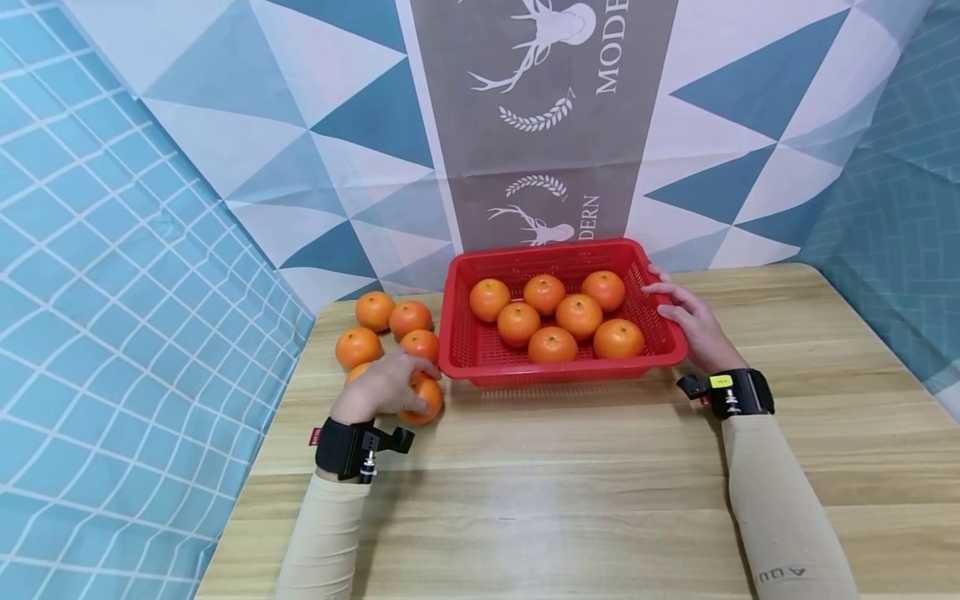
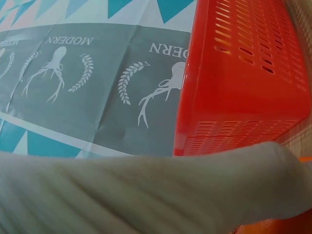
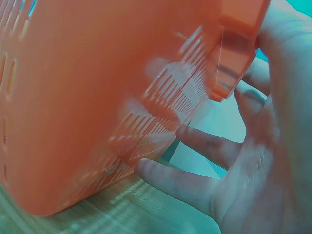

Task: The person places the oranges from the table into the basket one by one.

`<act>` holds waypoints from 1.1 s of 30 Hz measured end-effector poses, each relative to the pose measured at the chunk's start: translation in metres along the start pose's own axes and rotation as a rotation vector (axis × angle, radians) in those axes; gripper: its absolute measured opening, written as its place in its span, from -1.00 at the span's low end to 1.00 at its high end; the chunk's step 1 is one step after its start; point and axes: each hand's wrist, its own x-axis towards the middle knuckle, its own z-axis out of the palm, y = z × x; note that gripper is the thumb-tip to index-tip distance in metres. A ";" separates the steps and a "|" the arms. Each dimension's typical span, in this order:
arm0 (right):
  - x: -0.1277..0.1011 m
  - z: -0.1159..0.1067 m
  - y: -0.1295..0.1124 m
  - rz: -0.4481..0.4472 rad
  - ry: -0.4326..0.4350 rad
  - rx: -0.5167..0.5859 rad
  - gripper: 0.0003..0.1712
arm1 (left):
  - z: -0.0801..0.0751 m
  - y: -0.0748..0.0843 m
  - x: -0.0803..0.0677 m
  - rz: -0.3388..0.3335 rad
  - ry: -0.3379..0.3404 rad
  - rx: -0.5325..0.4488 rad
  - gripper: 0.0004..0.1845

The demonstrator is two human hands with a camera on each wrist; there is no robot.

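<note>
Left fingers: curled over the top of an orange (image 1: 422, 402), gripping it against the desk (image 1: 570, 483).
Left hand (image 1: 381, 387): near-left of the basket, wrist strap and pale sleeve behind it.
Gripped orange: nearest of the loose group, just beside the basket's near-left corner.
Right fingers (image 3: 168, 176): spread and mostly straight, touching the outer right wall of the red basket (image 1: 480, 354), thumb up by the rim.
Right hand (image 1: 690, 321): resting at the basket's right side, on the desk.
Red basket: slotted plastic, at the far middle of the desk, holding seven oranges (image 1: 553, 318) in a cluster.
Loose oranges (image 1: 390, 327): five on the desk left of the basket, close together; one partly hidden by the left hand.
Backdrop (image 1: 525, 125): cloth with blue triangles and a grey deer-print band, behind the desk.
</note>
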 end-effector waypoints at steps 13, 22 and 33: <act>-0.001 0.000 0.001 0.008 0.002 -0.016 -0.54 | 0.000 0.000 -0.003 0.009 0.014 -0.008 -0.56; 0.000 -0.002 -0.001 0.010 0.002 -0.010 -0.55 | -0.009 0.000 -0.014 0.043 0.153 -0.036 -0.56; 0.000 -0.002 0.001 0.015 -0.001 -0.021 -0.53 | -0.016 0.001 -0.022 -0.075 0.443 -0.229 -0.42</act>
